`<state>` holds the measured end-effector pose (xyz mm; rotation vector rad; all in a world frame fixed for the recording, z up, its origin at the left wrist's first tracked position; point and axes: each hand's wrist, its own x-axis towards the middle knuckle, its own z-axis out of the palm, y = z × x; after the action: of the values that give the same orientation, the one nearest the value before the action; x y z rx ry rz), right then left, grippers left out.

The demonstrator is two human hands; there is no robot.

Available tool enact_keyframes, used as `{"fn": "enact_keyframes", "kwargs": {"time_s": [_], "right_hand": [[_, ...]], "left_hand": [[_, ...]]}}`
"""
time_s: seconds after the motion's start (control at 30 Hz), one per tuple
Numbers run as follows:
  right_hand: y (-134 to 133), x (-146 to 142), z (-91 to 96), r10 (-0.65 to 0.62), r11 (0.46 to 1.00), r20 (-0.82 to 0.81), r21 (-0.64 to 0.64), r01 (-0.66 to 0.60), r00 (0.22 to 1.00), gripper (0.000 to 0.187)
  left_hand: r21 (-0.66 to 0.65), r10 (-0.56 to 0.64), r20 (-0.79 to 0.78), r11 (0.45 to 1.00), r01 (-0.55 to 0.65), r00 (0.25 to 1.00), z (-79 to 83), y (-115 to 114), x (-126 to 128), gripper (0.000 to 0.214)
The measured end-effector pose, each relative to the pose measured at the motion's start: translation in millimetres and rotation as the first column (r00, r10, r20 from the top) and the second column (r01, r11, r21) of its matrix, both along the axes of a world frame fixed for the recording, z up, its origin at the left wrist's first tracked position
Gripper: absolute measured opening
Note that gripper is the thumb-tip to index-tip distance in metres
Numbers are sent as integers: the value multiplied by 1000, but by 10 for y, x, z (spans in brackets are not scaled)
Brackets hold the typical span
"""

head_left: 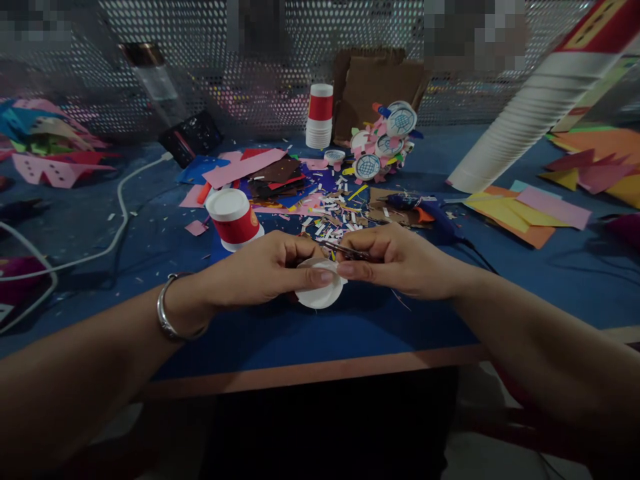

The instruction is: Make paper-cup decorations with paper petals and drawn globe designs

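Close to the table's front edge, my left hand (pixel 285 267) pinches a white round paper cup bottom (pixel 320 297), its thumb lying across the face. A little red shows at its lower left edge. Against the right side of the cup bottom is my right hand (pixel 395 263), thumb and fingers closed around dark metal scissors (pixel 353 253). Their thin tips point left, over the far edge of the cup bottom; the handles are mostly hidden by the fingers. Left of the hands stands an upside-down red and white paper cup (pixel 233 220).
Paper scraps (pixel 340 213) litter the table (pixel 240 340) beyond my hands. A glue gun (pixel 435 213) with a cord lies right. Behind are a cup stack (pixel 320 117), a decorated paper-cup craft (pixel 385 143) and cardboard (pixel 380 87). A long cup stack (pixel 530 113) leans at right.
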<state>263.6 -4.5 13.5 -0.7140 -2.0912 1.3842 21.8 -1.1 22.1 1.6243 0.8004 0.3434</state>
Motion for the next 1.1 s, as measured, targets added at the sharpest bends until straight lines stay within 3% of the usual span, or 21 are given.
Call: {"fn": "enact_keyframes", "kwargs": {"time_s": [0.23,0.4,0.53,0.67,0.87,1.1], "right_hand": [[-25,18,8,6,990,-80,-139,-17,997,37],[-52,28,49,33,985,-166,-161,-61,985,33],[-42,6,52,-125,991,-196,15,130,973,40],[-44,18,17,-300,917,-147,228,328,942,47],[-64,49,-31,-365,834,-33,434,342,931,45],[-76,41,-42,-374,760,-31,562,325,927,43]], "left_hand": [[84,-3,53,996,-2,999,23,-28,24,35],[83,14,190,996,-30,982,42,-76,75,20],[-16,191,234,981,-192,953,-12,-92,103,22],[-65,362,308,931,-360,880,-96,-70,106,22],[100,358,393,899,-427,847,-168,-47,73,21],[170,283,413,909,-379,865,-162,-54,93,10]]}}
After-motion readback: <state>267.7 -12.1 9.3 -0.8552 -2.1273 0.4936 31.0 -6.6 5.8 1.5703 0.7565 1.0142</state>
